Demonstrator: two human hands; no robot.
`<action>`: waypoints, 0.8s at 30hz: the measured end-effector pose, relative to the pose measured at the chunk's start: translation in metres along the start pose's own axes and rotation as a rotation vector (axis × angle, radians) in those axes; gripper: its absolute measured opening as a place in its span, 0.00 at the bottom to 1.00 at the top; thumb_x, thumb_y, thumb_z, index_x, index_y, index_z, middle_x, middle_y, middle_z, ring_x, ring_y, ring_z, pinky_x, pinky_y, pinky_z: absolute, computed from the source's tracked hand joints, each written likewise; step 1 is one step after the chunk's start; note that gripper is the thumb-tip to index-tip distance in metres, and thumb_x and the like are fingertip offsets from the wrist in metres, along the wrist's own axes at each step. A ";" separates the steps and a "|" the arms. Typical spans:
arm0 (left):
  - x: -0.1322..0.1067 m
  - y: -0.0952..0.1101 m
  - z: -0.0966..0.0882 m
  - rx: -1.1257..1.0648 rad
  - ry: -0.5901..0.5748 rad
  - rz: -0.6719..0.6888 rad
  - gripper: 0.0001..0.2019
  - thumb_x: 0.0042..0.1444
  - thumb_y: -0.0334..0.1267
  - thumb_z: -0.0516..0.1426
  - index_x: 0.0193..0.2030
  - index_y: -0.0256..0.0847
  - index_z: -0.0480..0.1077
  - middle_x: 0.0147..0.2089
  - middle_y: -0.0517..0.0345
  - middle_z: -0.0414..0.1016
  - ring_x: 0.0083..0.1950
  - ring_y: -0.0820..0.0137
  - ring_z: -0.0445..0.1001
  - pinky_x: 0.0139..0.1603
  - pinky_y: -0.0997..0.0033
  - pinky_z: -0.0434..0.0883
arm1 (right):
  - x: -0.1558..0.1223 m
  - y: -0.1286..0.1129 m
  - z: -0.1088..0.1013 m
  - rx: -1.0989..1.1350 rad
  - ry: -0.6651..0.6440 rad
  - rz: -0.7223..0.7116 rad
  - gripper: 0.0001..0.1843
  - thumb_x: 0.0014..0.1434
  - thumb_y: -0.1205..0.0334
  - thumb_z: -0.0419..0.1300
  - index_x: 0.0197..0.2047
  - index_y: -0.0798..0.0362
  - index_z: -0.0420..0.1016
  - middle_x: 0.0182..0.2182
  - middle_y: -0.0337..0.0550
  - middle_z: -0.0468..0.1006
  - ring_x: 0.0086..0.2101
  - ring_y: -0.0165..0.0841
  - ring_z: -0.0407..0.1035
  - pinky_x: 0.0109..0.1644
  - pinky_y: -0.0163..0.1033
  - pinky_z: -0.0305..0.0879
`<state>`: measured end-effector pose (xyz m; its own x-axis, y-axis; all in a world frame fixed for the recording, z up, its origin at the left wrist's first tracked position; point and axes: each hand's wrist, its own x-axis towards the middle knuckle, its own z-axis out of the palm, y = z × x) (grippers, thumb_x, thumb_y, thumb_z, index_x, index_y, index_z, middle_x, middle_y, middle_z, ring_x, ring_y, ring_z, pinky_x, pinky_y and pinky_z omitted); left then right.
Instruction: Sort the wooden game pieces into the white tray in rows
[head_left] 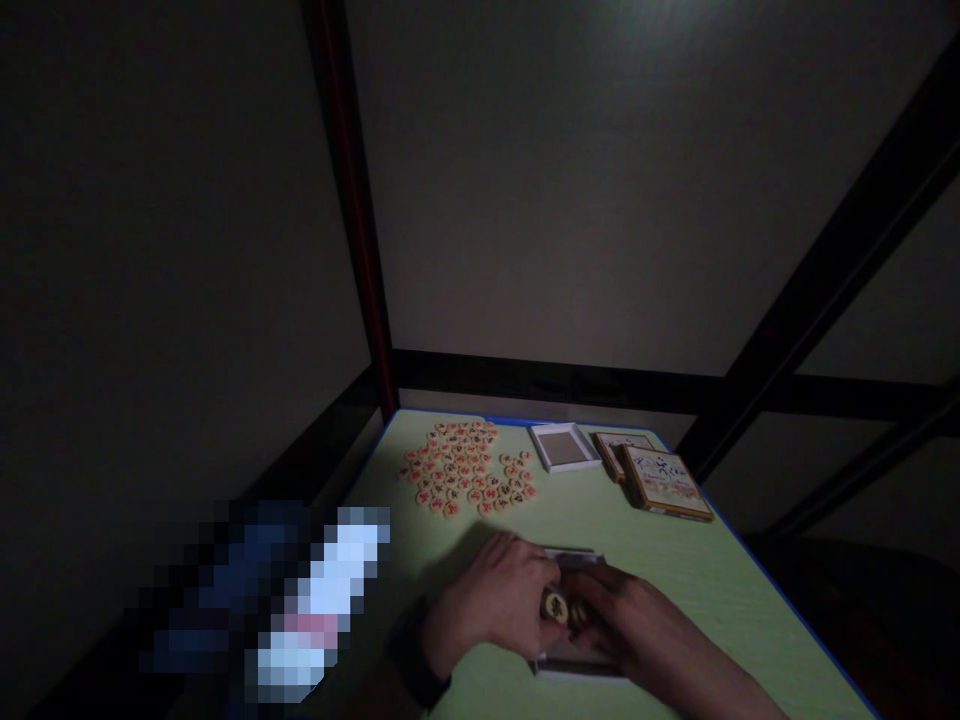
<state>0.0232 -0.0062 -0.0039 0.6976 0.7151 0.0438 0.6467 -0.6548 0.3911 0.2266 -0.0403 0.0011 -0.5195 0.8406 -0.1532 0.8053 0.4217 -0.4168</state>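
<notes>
A shallow white box [577, 667] lies on the table in front of me, with both of my hands inside or over it. My left hand [499, 592], with a dark band at the wrist, curls its fingers at the box's left side. From the right, my right hand [619, 608] reaches in, fingers bent. Between the two hands shows a round Chinese chess piece [556, 608] standing on edge, with darker pieces just behind it, apparently a row gripped from both sides. My fingers hide most of these pieces and the box's inside.
Many loose Chinese chess pieces [452, 468], marked red and black, spread over the green table [442, 545] at the far left. A white box part [565, 447] lies behind. Two printed boxes [664, 480] sit at the right edge. Walls stand behind the table.
</notes>
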 end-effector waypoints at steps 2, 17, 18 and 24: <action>0.000 0.000 0.001 0.028 -0.014 -0.002 0.10 0.50 0.45 0.61 0.35 0.42 0.75 0.38 0.52 0.79 0.44 0.58 0.76 0.50 0.61 0.70 | -0.001 -0.002 -0.001 0.020 0.010 -0.001 0.20 0.52 0.74 0.57 0.48 0.51 0.77 0.48 0.47 0.79 0.46 0.40 0.74 0.50 0.40 0.66; -0.001 -0.002 -0.005 -0.072 0.012 0.004 0.06 0.50 0.42 0.62 0.34 0.45 0.78 0.35 0.57 0.81 0.40 0.61 0.77 0.44 0.65 0.70 | -0.001 0.001 -0.009 0.006 -0.010 -0.056 0.17 0.51 0.75 0.59 0.42 0.52 0.79 0.43 0.46 0.80 0.44 0.40 0.73 0.48 0.42 0.66; -0.001 -0.002 -0.004 -0.063 0.006 0.004 0.06 0.49 0.41 0.62 0.33 0.45 0.78 0.34 0.57 0.81 0.39 0.62 0.77 0.44 0.65 0.70 | -0.001 0.000 -0.008 -0.005 -0.023 -0.048 0.17 0.51 0.75 0.59 0.43 0.52 0.79 0.44 0.47 0.80 0.45 0.41 0.73 0.49 0.43 0.66; 0.000 0.000 -0.004 -0.015 -0.006 0.020 0.05 0.50 0.39 0.60 0.32 0.45 0.78 0.33 0.57 0.81 0.37 0.62 0.77 0.40 0.67 0.69 | -0.003 -0.005 -0.009 0.009 -0.037 -0.027 0.17 0.52 0.74 0.59 0.45 0.52 0.78 0.46 0.47 0.80 0.46 0.41 0.74 0.50 0.43 0.67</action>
<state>0.0215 -0.0049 0.0001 0.7120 0.7006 0.0466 0.6281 -0.6652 0.4037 0.2261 -0.0418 0.0116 -0.5511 0.8159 -0.1748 0.7886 0.4408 -0.4288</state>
